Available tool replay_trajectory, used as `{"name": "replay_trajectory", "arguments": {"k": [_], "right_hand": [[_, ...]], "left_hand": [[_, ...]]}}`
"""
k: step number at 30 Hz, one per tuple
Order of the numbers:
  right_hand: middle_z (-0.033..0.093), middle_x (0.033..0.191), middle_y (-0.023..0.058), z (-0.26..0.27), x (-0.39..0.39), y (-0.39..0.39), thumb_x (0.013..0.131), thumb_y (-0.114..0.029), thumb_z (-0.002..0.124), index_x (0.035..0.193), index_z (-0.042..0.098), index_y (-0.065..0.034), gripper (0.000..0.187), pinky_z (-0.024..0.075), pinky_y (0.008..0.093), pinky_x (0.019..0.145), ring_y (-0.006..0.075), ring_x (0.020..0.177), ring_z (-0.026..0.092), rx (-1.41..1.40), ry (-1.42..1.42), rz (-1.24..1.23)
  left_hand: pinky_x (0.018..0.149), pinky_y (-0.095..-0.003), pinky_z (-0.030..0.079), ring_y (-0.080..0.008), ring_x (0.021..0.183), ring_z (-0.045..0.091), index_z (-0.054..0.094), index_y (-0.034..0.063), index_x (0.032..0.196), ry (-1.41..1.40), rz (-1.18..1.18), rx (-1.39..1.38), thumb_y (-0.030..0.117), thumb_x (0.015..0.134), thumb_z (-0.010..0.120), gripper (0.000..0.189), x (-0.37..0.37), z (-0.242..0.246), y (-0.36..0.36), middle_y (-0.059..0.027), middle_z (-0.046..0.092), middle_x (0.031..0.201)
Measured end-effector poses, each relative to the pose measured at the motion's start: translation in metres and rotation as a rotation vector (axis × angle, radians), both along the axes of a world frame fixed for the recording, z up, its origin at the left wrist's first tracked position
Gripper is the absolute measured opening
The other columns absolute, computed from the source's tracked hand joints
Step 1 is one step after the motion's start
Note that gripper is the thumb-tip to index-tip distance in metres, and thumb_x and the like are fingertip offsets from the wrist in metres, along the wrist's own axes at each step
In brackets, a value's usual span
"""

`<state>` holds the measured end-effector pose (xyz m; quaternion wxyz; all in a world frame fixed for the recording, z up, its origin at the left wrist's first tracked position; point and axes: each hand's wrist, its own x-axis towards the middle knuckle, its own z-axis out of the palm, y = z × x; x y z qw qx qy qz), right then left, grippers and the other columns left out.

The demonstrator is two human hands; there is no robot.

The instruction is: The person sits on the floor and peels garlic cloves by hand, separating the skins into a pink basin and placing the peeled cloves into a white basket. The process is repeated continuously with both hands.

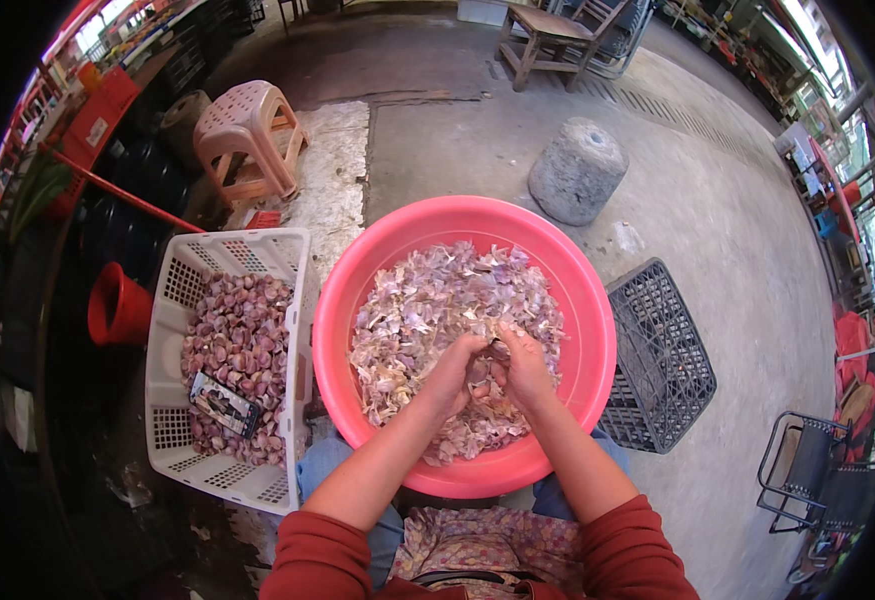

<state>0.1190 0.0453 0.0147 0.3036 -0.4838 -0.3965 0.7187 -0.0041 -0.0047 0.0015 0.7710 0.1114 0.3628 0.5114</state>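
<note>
A large pink plastic basin sits before me, with a thick layer of dry garlic skins in its bottom. My left hand and my right hand meet over the skins, thumbs towards each other and fingers curled. Between the fingertips they grip a small piece of garlic, mostly hidden by the fingers. To the left stands a white plastic crate holding many purple-skinned garlic cloves. A smartphone with a lit screen lies on those cloves.
A dark plastic crate lies right of the basin. Beyond are a stone cylinder, a plastic stool and a wooden chair. A red bucket is beside the white crate. A folding chair stands far right.
</note>
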Motion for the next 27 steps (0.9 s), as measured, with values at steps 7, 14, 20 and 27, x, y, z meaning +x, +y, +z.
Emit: {"name": "replay_trajectory", "arguments": {"k": [7, 14, 20, 27], "right_hand": [[0.064, 0.081, 0.0036, -0.006, -0.006, -0.009, 0.101, -0.027, 0.040, 0.117, 0.059, -0.0016, 0.035, 0.0366, 0.0177, 0.036, 0.0042, 0.044, 0.044, 0.016, 0.187, -0.055], [0.064, 0.081, 0.0052, -0.014, -0.002, -0.012, 0.101, -0.029, 0.038, 0.119, 0.057, -0.0028, 0.037, 0.0513, 0.0244, 0.035, 0.0100, 0.051, 0.059, -0.001, 0.185, -0.055], [0.064, 0.083, 0.0066, -0.014, -0.004, -0.013, 0.101, -0.031, 0.038, 0.118, 0.058, -0.0016, 0.040, 0.0492, 0.0238, 0.037, 0.0111, 0.051, 0.059, -0.008, 0.174, -0.105], [0.063, 0.084, 0.0090, -0.024, 0.000, -0.005, 0.097, -0.029, 0.049, 0.098, 0.062, -0.0016, 0.030, 0.0493, 0.0288, 0.060, 0.0158, 0.071, 0.060, -0.114, 0.184, -0.270]], "left_hand": [[0.036, -0.0212, 0.031, -0.0052, 0.048, 0.039, 0.047, 0.0110, 0.101, 0.081, 0.070, -0.032, 0.015, 0.085, 0.042, 0.018, 0.010, 0.006, 0.003, 0.0004, 0.050, 0.066], [0.037, -0.0198, 0.029, -0.0041, 0.048, 0.034, 0.045, 0.0138, 0.121, 0.148, 0.054, -0.024, 0.018, 0.088, 0.039, 0.034, 0.017, 0.007, 0.003, 0.0049, 0.040, 0.067], [0.042, -0.0203, 0.030, -0.0048, 0.055, 0.040, 0.044, 0.0126, 0.123, 0.240, 0.060, 0.052, 0.023, 0.091, 0.044, 0.033, 0.022, -0.011, 0.002, 0.0029, 0.046, 0.076], [0.053, -0.0218, 0.042, -0.0081, 0.069, 0.052, 0.045, 0.0050, 0.123, 0.243, 0.027, 0.116, 0.021, 0.090, 0.059, 0.040, 0.023, -0.009, -0.002, -0.0043, 0.055, 0.094]]}}
